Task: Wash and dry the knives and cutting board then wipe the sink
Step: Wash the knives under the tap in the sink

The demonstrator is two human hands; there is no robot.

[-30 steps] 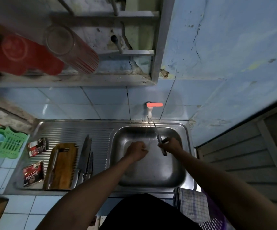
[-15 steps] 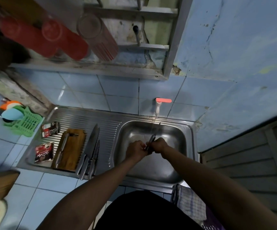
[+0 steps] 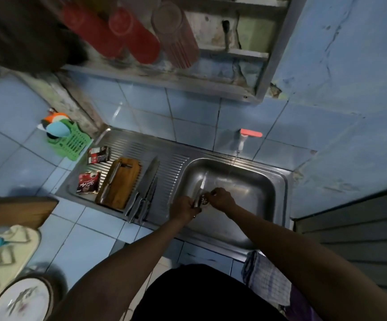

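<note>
Your left hand (image 3: pixel 184 208) grips the handle of a small knife (image 3: pixel 202 185) over the sink (image 3: pixel 278 181) basin, blade pointing away from you. Your right hand (image 3: pixel 221 200) is just beside it, fingers curled at the handle end; whether it grasps the knife, you cannot tell. Water runs from the tap (image 3: pixel 243 139). On the drainboard lie the cutting board (image 3: pixel 124 184) and more knives (image 3: pixel 147 188).

Knife (image 3: pixel 202 184) in left hand (image 3: pixel 184 207) over sink (image 3: pixel 278 193), right hand (image 3: pixel 221 199) just right, cutting board (image 3: pixel 124 184) far left on drainboard (image 3: pixel 171 163)
</note>
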